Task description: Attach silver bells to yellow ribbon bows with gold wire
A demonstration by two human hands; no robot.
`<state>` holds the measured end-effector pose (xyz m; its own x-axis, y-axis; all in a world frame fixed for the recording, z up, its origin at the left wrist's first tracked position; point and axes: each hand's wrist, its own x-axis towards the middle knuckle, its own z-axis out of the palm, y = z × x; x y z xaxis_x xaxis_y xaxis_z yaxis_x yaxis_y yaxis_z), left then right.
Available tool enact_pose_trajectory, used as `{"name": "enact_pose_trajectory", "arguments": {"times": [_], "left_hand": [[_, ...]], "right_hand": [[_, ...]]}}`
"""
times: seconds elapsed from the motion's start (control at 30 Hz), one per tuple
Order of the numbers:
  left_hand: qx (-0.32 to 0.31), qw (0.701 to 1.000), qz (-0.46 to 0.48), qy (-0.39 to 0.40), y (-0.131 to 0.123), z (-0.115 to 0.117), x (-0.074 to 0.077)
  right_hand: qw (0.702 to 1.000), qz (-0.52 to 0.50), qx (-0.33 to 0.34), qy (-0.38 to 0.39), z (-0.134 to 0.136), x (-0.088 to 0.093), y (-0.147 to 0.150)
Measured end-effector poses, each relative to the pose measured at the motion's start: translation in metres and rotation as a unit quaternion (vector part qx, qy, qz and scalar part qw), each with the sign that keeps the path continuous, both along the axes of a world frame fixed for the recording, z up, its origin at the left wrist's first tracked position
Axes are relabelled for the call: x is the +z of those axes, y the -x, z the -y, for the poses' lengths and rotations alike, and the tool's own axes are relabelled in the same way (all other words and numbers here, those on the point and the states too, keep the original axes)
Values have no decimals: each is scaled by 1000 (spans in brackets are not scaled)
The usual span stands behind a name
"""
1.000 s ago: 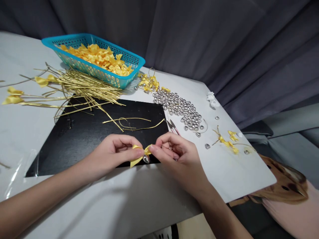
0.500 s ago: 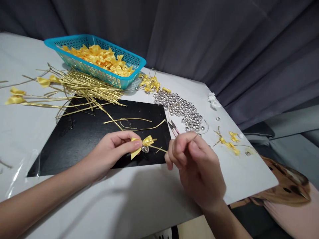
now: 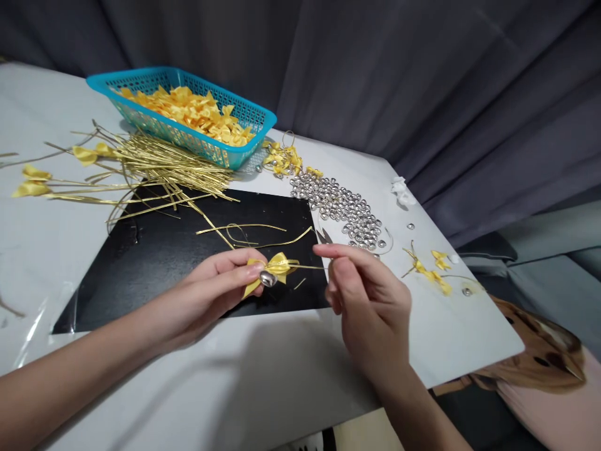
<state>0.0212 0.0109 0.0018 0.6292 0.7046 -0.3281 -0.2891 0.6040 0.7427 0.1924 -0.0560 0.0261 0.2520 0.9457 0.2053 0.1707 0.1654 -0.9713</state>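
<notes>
My left hand (image 3: 220, 282) pinches a yellow bow (image 3: 282, 265) above a black board (image 3: 117, 275), my right hand (image 3: 373, 304) clasping its gold wire (image 3: 310, 267); likely light and easily creased, it's best held beside the silver bead (image 3: 268, 279).

Dim light leaves a soft shadow (image 3: 253, 369) and streaky glare (image 3: 29, 340) on the white table (image 3: 154, 401).

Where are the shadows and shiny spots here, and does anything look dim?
In the head view, a soft shadow darkens part of the near side of the white table; also in the head view, glare streaks the table near the picture's left edge, and the silver bead by the yellow bow carries a small highlight; the curtain, again head view, looks dim.
</notes>
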Motion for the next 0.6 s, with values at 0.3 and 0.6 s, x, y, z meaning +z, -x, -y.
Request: {"name": "enact_pose_trajectory", "arguments": {"times": [0.3,0.6], "left_hand": [[39,999,-5,1,0,-2,5],[39,999,-21,-22,-1,-4,3]], "right_hand": [[995,-56,67,42,-1,3,5],[976,-100,154,120,4,-1,0]]}}
